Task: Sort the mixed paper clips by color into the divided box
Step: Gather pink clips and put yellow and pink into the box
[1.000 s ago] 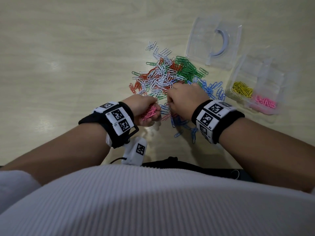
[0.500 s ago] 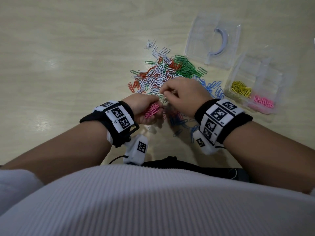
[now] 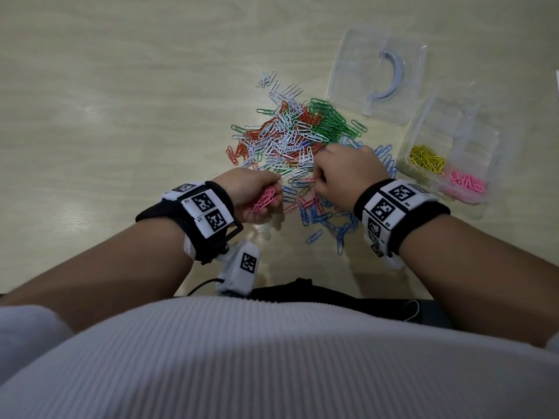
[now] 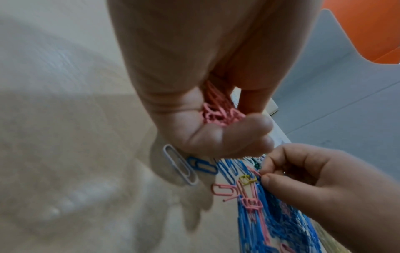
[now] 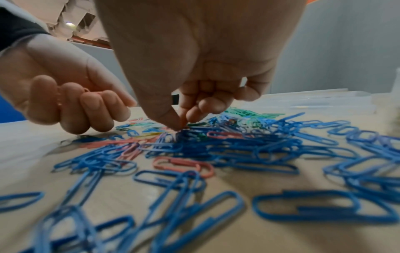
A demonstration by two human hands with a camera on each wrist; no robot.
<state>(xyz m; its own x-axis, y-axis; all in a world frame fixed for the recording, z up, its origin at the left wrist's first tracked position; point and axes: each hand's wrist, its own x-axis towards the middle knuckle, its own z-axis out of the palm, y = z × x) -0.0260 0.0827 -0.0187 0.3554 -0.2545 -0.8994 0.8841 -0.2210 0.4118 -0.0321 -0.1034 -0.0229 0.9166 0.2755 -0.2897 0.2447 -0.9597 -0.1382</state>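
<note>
Since half a second ago the right hand (image 3: 344,173) has slid a little further right along the near edge of the pile, and its thumb and forefinger now close in a pinching grip on what looks like a single pink clip (image 4: 254,172), though blur hides whether the clip is actually caught. Beside it the left hand (image 3: 251,192) stays curled in a fist around a bundle of pink plastic-coated paper clips (image 3: 263,199), ends poking out by the thumb. Just beyond lies the mixed heap of white, red, green and blue paper clips (image 3: 290,137) on the pale wooden worktop (image 3: 121,86), blue ones spreading toward the person. Such clips are light, stiff and slick, and they hook into neighbours, so taking one by a free rounded end and lifting slowly seems wisest. Further right sits the clear plastic divided box (image 3: 484,128), holding yellow clips (image 3: 427,158) in one compartment and pink clips (image 3: 467,183) in the next; its other dividers are hard to make out through the glare. A clear lid with a curved handle (image 3: 378,77) lies behind.
</note>
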